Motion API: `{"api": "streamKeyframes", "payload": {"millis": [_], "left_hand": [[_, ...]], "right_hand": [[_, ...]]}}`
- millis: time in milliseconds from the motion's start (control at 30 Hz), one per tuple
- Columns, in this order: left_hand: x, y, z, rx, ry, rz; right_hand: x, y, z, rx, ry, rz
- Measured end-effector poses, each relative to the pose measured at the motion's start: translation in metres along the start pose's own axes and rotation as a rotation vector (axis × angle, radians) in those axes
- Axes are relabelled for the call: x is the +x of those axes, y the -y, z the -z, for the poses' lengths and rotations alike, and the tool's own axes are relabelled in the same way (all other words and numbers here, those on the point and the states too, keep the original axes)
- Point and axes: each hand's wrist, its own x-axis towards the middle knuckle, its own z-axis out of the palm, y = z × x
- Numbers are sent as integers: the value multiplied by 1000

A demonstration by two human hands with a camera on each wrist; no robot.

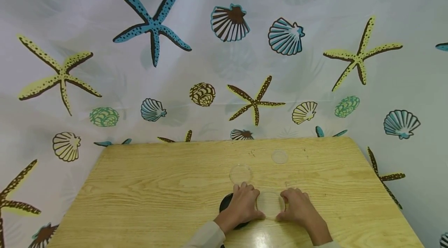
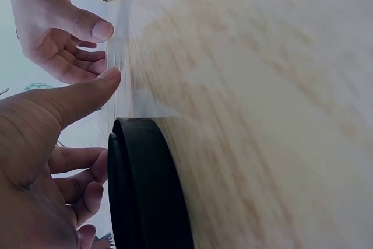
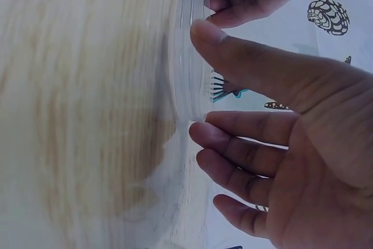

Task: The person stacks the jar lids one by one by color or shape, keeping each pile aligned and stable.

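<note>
A clear, round, shallow lid (image 1: 271, 204) lies flat on the wooden table between the two hands. In the right wrist view, the clear lid (image 3: 192, 56) shows a ridged rim. My left hand (image 1: 242, 204) holds its left edge between thumb and fingers. On the opposite edge, my right hand (image 1: 298, 208) grips the rim with its thumb toward me and fingers on the far side. A black round lid (image 1: 226, 202) sits partly hidden under the left hand. Its thick black wall shows close below that hand in the left wrist view.
Beyond the hands lie two more clear round pieces: a larger disc (image 1: 240, 174) and a smaller disc (image 1: 279, 157) farther back to the right. The wooden table (image 1: 150, 186) ends at a curtain (image 1: 196, 61) printed with starfish and shells.
</note>
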Motion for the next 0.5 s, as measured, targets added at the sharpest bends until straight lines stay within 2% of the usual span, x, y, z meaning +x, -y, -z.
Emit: {"api": "streamKeyframes", "payload": {"millis": [333,500], "left_hand": [[-2,8,6,-49,18,19],[-1,12,11,-59,-12,32]], "right_hand": [[2,4,10,-6,-3,-4],[9,8,19,-28,-2,4]]}}
